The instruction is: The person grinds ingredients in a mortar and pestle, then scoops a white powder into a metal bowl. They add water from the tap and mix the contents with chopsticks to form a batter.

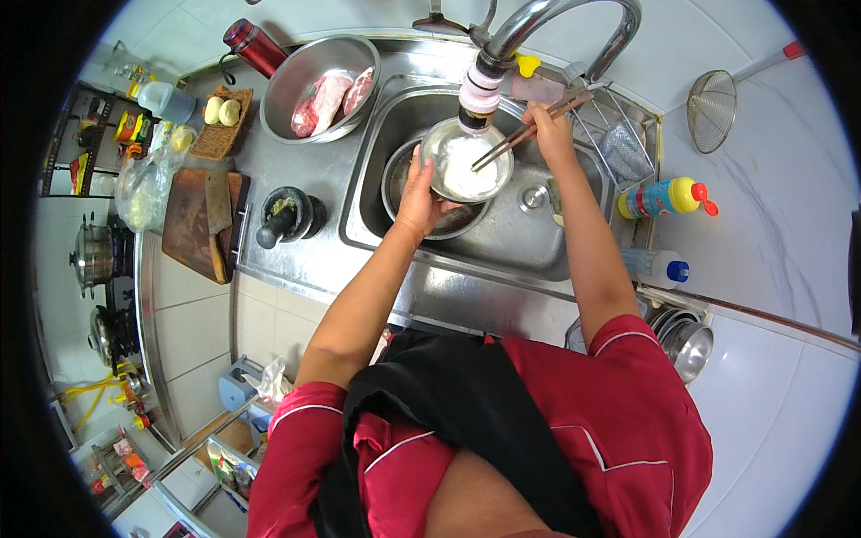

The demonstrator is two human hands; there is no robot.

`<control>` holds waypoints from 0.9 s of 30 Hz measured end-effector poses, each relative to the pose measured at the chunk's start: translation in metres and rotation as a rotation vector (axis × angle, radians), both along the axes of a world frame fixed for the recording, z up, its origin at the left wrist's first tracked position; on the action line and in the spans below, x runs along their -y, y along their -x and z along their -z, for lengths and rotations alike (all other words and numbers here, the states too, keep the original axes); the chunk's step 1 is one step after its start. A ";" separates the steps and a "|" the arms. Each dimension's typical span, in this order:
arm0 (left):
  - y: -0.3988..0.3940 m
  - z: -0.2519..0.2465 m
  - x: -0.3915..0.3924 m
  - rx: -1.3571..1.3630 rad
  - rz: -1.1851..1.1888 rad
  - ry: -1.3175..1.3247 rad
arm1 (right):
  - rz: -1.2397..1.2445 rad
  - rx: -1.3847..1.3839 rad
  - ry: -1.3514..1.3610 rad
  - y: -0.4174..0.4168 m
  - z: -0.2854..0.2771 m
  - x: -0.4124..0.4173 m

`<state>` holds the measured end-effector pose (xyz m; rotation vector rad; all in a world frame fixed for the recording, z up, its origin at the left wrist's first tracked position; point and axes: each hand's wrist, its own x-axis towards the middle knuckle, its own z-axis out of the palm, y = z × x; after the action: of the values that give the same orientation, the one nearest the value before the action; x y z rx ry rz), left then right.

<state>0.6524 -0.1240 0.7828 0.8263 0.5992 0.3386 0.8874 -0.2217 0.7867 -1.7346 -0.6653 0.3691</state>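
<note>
My left hand (422, 195) holds a small metal bowl (501, 181) by its left side and underside, over the stainless steel sink (518, 252). White contents (467, 176) lie in the bowl; whether powder or paste I cannot tell. In my right hand (553, 131) is a pair of dark chopsticks (514, 138), their tips down in the white contents. The faucet's spout end (479, 101) hangs just above the bowl's rim. Below the bowl, a larger metal pan (447, 232) stands in the sink, partly covered by my left hand and the bowl.
Left of the sink are a metal basin (269, 111) with raw meat (329, 101), a stone mortar (303, 232) with its pestle (269, 234), and a cleaver (218, 202) on a wooden cutting board (185, 222). A yellow squeeze bottle (656, 198) and a wire rack (622, 144) are at the right.
</note>
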 end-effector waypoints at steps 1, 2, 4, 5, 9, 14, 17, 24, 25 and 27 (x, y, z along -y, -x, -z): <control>0.009 0.000 -0.003 0.007 -0.012 -0.016 | -0.136 -0.141 -0.014 0.012 -0.018 0.005; 0.021 0.002 -0.006 0.012 -0.025 -0.026 | -0.272 -0.286 -0.019 0.028 -0.035 0.014; 0.041 -0.007 -0.003 0.012 -0.072 -0.018 | -0.326 -0.238 -0.047 0.067 -0.070 0.030; 0.052 -0.007 -0.004 0.036 -0.100 0.012 | -0.360 -0.215 -0.063 0.086 -0.086 0.033; 0.098 -0.033 -0.004 0.111 -0.094 -0.024 | -0.351 -0.137 -0.163 0.141 -0.119 0.031; 0.167 -0.059 -0.009 0.057 -0.214 -0.074 | -0.395 0.044 -0.210 0.197 -0.141 0.004; 0.205 -0.062 -0.017 0.084 -0.253 -0.115 | -0.431 0.060 -0.272 0.230 -0.144 -0.016; 0.279 -0.071 -0.024 0.056 -0.352 -0.136 | -0.701 -0.091 -0.242 0.311 -0.129 -0.039; 0.286 -0.072 -0.023 0.043 -0.375 -0.149 | -0.691 -0.076 -0.241 0.317 -0.133 -0.036; 0.299 -0.073 -0.022 0.018 -0.418 -0.172 | -0.666 -0.043 -0.236 0.321 -0.145 -0.030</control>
<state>0.3538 -0.1019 0.8556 0.8586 0.7330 0.7867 0.5664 -0.1917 0.9316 -1.2425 -1.2018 0.7492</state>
